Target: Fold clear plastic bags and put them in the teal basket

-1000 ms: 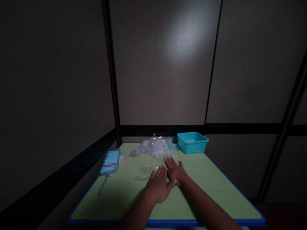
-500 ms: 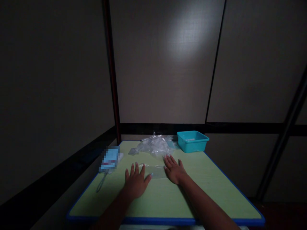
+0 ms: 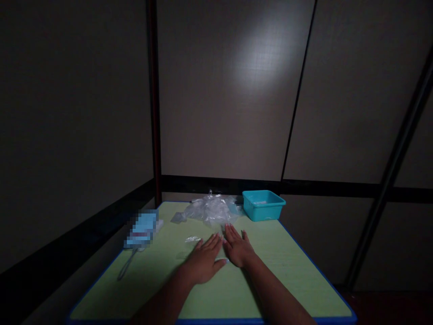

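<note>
Palm down, my left hand point(image 3: 203, 262) lies flat with its fingers stretched toward the right, over a clear plastic bag point(image 3: 192, 239). Most of that bag is hidden; a shiny part shows left of the fingers. My right hand point(image 3: 237, 247) also rests flat, its fingers pointing away from me, close beside the left fingertips. Whether the right hand touches the bag, I cannot tell. Just beyond both hands sits a crumpled heap of clear plastic bags point(image 3: 211, 210).
A turquoise plastic basin point(image 3: 263, 212) stands at the back right of the green table point(image 3: 277, 284), which has a blue edge. At the left edge lies a blurred-out light-blue item point(image 3: 142, 228) with a cord loop point(image 3: 127, 264). Panelled walls point(image 3: 219, 113) enclose the back and left.
My left hand has slid right across the plastic bag, toward my right hand. The right hand stays almost in place on the table. The view has shifted slightly.
</note>
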A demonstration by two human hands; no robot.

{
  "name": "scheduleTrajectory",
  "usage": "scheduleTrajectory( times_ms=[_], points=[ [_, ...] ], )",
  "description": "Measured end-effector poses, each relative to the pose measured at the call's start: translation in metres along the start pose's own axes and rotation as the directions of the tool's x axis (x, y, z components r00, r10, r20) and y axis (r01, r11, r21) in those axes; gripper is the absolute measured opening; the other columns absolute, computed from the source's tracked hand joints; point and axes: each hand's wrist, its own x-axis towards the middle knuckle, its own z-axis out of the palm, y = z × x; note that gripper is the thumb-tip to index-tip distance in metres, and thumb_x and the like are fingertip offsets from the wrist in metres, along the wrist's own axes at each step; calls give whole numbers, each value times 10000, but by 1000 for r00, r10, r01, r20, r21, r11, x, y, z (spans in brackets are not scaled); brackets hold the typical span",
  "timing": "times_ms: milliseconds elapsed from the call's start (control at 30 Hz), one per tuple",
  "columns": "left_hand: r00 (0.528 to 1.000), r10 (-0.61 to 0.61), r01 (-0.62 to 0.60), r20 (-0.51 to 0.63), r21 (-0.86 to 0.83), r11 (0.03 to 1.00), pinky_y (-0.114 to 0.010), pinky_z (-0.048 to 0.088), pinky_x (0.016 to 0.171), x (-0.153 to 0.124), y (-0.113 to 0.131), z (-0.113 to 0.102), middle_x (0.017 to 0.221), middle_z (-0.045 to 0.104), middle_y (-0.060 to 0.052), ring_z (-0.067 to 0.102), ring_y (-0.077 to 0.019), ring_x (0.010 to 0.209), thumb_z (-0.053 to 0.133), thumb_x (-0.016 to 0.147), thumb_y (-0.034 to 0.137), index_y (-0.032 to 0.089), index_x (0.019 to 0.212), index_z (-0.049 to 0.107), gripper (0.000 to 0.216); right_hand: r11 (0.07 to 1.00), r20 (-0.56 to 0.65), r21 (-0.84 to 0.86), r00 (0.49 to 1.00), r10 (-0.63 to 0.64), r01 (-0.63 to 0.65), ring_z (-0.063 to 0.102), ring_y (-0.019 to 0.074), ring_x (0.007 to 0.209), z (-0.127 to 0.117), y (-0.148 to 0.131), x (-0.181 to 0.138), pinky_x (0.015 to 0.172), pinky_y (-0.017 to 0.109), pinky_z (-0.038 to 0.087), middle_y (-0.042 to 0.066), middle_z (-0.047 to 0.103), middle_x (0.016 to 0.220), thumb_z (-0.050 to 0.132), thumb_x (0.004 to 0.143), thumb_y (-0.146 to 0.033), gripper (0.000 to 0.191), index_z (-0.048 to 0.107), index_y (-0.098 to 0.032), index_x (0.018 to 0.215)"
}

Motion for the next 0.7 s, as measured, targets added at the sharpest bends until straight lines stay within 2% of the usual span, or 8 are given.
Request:
scheduleTrajectory(
  times_ms=[200,333,467,600,700],
  points=[
    [990,-143,143,8,29,989,-487,104,1050,-13,-28,0,1464,119,-29,82,-213,1343,222,863,566,297,1382,196,585,1000,22,-3,1000,-9,9,-56,160,1342,0,1,1,1031,511,-11,1,2,1472,65,890,-418,570,-13,-198,1410],
    [969,-246,246,1,69,967,-474,125,1046,-28,-45,-4,1466,87,-56,59,-212,1343,227,861,562,274,1388,188,601,1000,39,-16,999,-1,2,-43,153,1342,0,1,2,1039,489,-16,4,10,1473,64,889,-417,574,-4,-189,1410],
    [949,-315,317,-32,124,940,-524,101,1034,-39,-55,-4,1461,95,-107,57,-232,1342,206,852,586,225,1392,189,650,1000,13,-4,1000,-9,9,-18,155,1344,3,2,3,1037,496,-13,13,24,1472,77,885,-427,583,24,-182,1412],
    [931,-322,353,-173,201,914,-584,2,1014,-37,-40,-7,1456,104,-135,32,-279,1339,255,851,565,191,1378,252,647,1000,-5,-5,1000,-7,7,-8,157,1345,5,2,4,1034,510,-1,17,34,1471,85,885,-417,582,23,-176,1411],
    [958,-167,209,-232,171,963,-565,5,1029,-26,-11,-10,1467,81,-94,17,-255,1344,267,853,559,222,1387,219,632,1000,-8,-5,1000,-16,16,-9,156,1345,5,3,4,1036,509,18,19,31,1471,93,886,-402,576,29,-175,1412]
  ],
)
